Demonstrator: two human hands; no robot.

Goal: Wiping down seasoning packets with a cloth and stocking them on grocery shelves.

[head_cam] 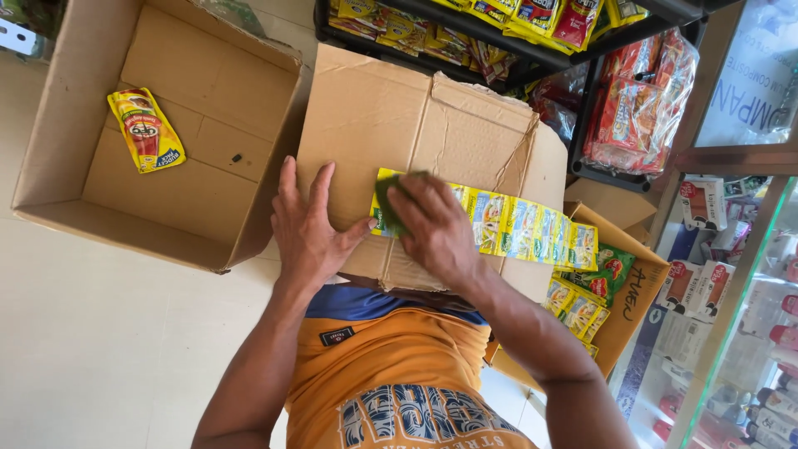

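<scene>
A strip of yellow sachets (507, 224) is laid across the closed cardboard box (391, 125); its near end is pressed under the right hand (432, 229), curled around a green cloth (389, 204); the left hand (309, 233) is spread flat on the box just beside it.

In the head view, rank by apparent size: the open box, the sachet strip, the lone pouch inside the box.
1. Open box
2. Sachet strip, partly under the right hand
3. Lone pouch
</scene>
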